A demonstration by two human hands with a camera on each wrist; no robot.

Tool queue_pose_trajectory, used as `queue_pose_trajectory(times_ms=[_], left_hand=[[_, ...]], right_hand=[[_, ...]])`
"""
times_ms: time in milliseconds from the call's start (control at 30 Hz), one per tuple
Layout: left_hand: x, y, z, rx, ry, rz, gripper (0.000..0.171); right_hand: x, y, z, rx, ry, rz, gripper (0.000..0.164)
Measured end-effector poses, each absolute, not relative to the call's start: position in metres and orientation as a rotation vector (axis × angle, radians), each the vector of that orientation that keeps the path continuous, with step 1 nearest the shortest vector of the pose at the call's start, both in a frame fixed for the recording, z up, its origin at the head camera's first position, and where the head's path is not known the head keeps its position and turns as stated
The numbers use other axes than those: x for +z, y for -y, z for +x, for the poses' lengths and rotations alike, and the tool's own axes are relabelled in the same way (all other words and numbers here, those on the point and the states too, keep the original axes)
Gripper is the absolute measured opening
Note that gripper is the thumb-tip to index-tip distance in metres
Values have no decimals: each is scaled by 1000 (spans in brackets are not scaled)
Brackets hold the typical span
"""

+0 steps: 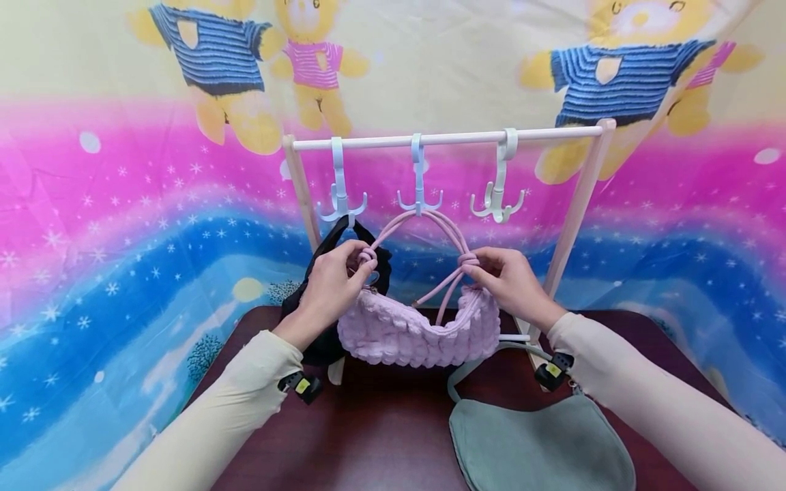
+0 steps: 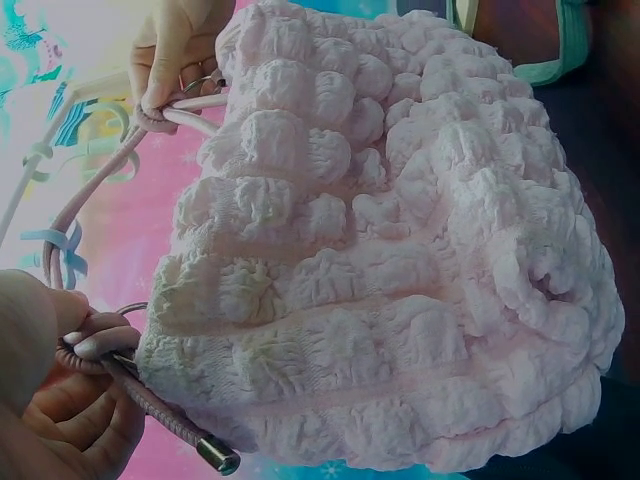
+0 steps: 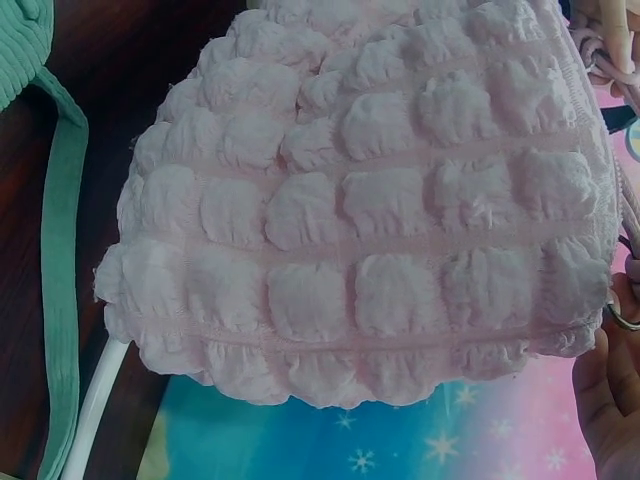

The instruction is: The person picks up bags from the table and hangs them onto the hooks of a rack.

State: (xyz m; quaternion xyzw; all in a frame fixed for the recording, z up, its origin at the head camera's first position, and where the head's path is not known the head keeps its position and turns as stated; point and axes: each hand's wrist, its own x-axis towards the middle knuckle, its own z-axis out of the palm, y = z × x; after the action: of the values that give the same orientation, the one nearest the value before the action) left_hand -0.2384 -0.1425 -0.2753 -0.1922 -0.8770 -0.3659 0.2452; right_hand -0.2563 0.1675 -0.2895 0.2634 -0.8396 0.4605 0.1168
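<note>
Pink bag (image 1: 417, 337) with a puffy, quilted body hangs in front of a wooden rack (image 1: 457, 138), above the dark surface (image 1: 362, 436). Its corded strap (image 1: 453, 228) arches upward between the two hands, and the top of the arch meets the foot of the middle hook (image 1: 419, 179); whether it sits over a prong, I cannot tell. At one end of the arch, the left hand (image 1: 331, 276) pinches a knot between thumb and fingers; at the other, the right hand (image 1: 512, 278) does the same with the matching knot. Just behind the left hand, a black bag (image 1: 322, 348) hangs from the left hook (image 1: 340, 184). To the right is another hook (image 1: 502, 181). Below the right forearm, a green bag (image 1: 543, 443) lies on the surface.
</note>
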Motion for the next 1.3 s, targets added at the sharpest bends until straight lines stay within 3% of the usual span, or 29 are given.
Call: queue_pose_trajectory(times_ms=[1300], left_hand=[[-287,136,-240,-927,2415,-528,29]], right_hand=[[-297,-162,-257,1313,2491,697,31]])
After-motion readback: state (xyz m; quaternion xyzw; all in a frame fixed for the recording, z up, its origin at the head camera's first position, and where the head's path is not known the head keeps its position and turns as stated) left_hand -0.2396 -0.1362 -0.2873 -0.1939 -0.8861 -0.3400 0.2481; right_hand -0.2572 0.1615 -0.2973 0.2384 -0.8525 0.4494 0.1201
